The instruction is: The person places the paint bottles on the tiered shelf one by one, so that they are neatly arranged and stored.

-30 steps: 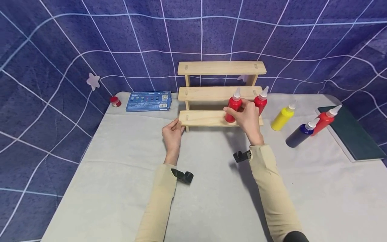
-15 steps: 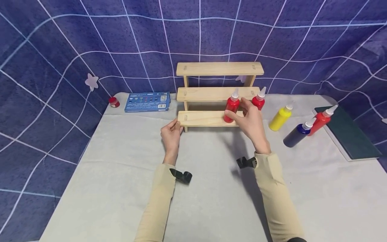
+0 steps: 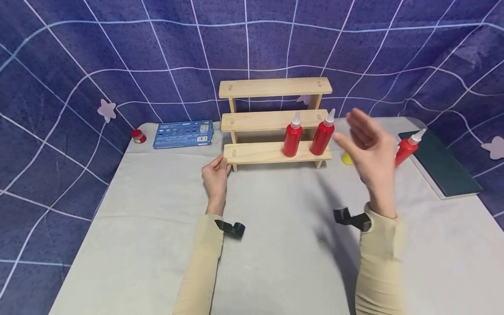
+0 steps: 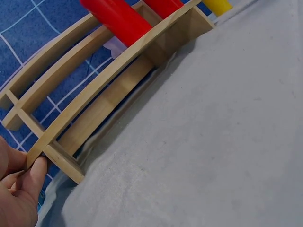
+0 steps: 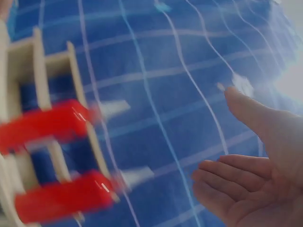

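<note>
A three-tier wooden shelf stand stands on the table against the back cloth. My left hand pinches the left end of its lowest board; the left wrist view shows thumb and fingers on that board. Upright on the lowest board are two red squeeze bottles with white nozzle caps, the left bottle and the right bottle. My right hand is in the air to their right, thumb and fingers spread apart with nothing between them. Behind it, a yellow bottle is mostly hidden.
Another red bottle stands partly covered by the right hand, beside a dark green book. A blue box and a small red jar lie at the back left. A dark blue cloth hangs behind the table.
My right hand has let go of the left red bottle on the lowest board and moved right, covering the dark blue bottle. My left hand still holds the board end. The view has shifted slightly.
</note>
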Motion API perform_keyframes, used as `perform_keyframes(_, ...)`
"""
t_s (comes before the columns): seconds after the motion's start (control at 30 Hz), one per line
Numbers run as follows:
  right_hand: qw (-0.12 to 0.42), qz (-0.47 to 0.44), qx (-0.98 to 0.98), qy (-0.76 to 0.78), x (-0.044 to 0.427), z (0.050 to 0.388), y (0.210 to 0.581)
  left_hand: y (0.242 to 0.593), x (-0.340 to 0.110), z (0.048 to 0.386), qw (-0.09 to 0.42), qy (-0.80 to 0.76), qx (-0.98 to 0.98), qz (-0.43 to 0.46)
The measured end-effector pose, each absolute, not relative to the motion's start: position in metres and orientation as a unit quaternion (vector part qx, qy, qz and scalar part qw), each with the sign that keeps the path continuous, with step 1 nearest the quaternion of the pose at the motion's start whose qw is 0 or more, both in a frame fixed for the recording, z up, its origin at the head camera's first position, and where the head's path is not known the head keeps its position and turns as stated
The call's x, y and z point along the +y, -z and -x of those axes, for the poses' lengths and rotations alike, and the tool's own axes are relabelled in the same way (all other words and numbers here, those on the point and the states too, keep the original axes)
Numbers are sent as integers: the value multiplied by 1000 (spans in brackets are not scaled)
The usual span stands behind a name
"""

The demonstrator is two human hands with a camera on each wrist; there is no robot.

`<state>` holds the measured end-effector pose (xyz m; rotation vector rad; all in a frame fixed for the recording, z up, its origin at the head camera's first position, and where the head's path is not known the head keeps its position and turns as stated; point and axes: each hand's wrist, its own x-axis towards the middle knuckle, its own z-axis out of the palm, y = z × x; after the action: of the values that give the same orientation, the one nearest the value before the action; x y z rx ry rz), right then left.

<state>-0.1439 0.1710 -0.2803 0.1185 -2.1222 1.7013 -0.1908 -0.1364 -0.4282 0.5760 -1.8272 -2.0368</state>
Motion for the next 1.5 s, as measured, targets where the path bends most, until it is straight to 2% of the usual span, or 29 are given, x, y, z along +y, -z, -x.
perform_keyframes(0.17, 276, 23, -693, -666, 206, 143, 281, 427, -138, 191, 173, 724, -635, -207)
perform_keyframes(0.3, 285, 69, -671, -680, 232, 146, 287, 429, -141, 192, 175, 723, -635, -207)
perform_keyframes(0.53, 203, 106, -727, -647, 264, 152, 302, 428, -142, 190, 187, 720, -634, -211)
perform_keyframes(0.73, 114, 72, -827, -546, 285, 156, 323, 429, -141, 189, 183, 724, -630, -212)
perform_keyframes(0.87, 76, 51, -843, -530, 295, 160, 338, 429, -140, 189, 181, 726, -630, -211)
perform_keyframes(1.2, 19, -17, -835, -550, 314, 169, 375, 429, -138, 190, 183, 721, -635, -209)
perform_keyframes(1.5, 53, -1, -841, -539, 316, 169, 387, 429, -135, 191, 178, 728, -633, -196)
